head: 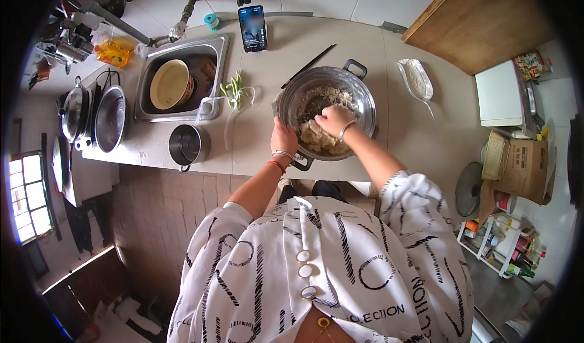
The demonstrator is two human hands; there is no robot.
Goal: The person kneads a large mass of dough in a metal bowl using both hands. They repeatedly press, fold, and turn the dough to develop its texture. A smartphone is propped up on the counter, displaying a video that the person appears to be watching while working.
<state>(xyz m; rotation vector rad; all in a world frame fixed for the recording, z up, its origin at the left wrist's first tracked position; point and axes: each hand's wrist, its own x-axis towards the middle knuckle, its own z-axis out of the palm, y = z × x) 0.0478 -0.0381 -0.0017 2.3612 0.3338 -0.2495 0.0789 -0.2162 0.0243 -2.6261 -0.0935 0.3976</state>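
A two-handled stainless steel pot (367,128) stands on the counter before me. Shaggy, pale dough (319,138) lies in its near part, with loose floury crumbs (337,96) toward the far side. My right hand (336,120) is down inside the pot, fingers curled into the dough; its fingertips are partly hidden. Against the pot's left rim my left hand (284,137) grips the side, near the lower black handle (303,162). Dark chopsticks (309,66) lie beside the pot's upper left edge. Right of the pot rests a metal scoop (416,79) holding white flour.
A smartphone (252,29) stands propped at the back. Left are green pods (235,89) with a plastic strip, a sink (222,55) holding an enamel basin (169,83), and a small steel pot (189,144). A wooden board (483,19) leans at the back right.
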